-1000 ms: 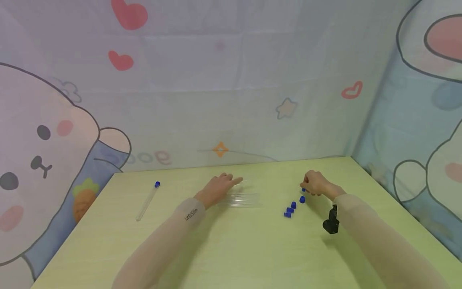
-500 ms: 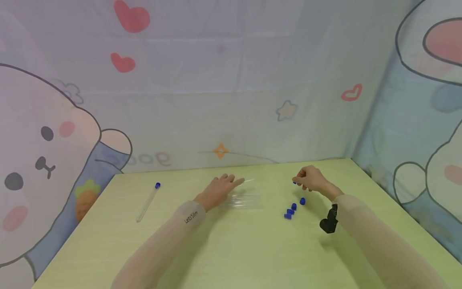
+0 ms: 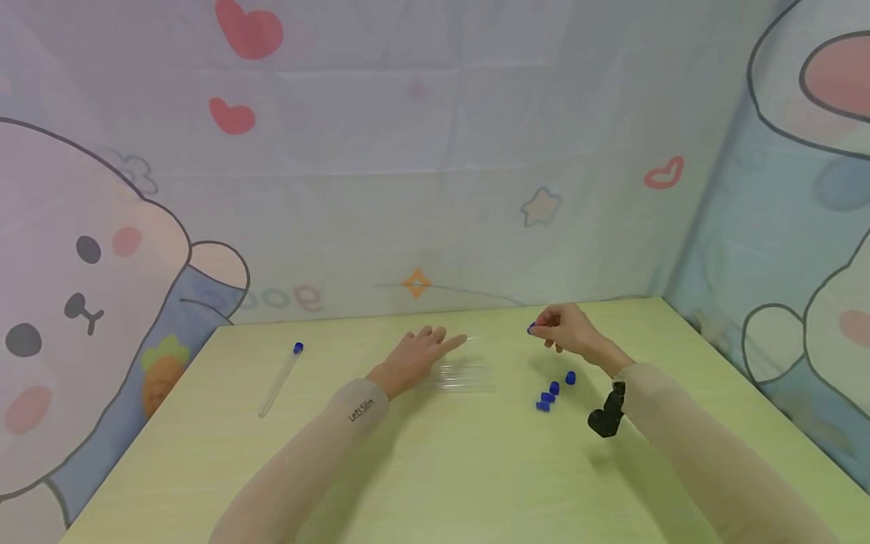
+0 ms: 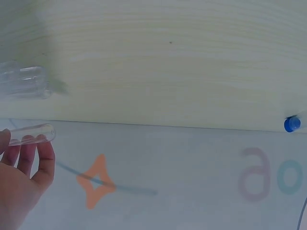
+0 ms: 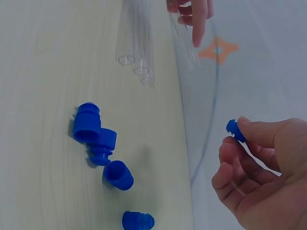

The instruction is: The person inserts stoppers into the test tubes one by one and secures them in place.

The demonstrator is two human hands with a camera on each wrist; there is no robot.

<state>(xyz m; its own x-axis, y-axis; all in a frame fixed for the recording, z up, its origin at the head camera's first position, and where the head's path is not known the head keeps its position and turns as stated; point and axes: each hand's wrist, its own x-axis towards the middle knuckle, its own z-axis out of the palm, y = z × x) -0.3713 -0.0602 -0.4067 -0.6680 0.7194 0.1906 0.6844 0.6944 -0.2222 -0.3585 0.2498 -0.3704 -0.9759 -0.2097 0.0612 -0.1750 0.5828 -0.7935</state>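
My left hand (image 3: 411, 359) holds a clear test tube (image 4: 33, 134) between thumb and fingers; the tube's open end sticks out past the fingertips toward the right hand. My right hand (image 3: 572, 332) pinches a small blue stopper (image 5: 235, 130) between thumb and index finger, its ribbed end pointing out. A gap separates this stopper from the tube's mouth. Below the left hand, several more clear tubes (image 5: 134, 38) lie side by side on the table, their open ends to the right. Several loose blue stoppers (image 5: 87, 125) lie on the table below the right hand.
At the table's left lies a clear tube (image 3: 277, 387) with a blue stopper (image 3: 298, 347) in its end. Printed cloth (image 3: 381, 189) hangs behind the table (image 3: 435, 476) and along its right side. A black device (image 3: 607, 415) hangs at the right wrist.
My right hand has lifted the blue stopper from beside the loose ones and moved it left and up, toward the held tube. The left hand has shifted only slightly.
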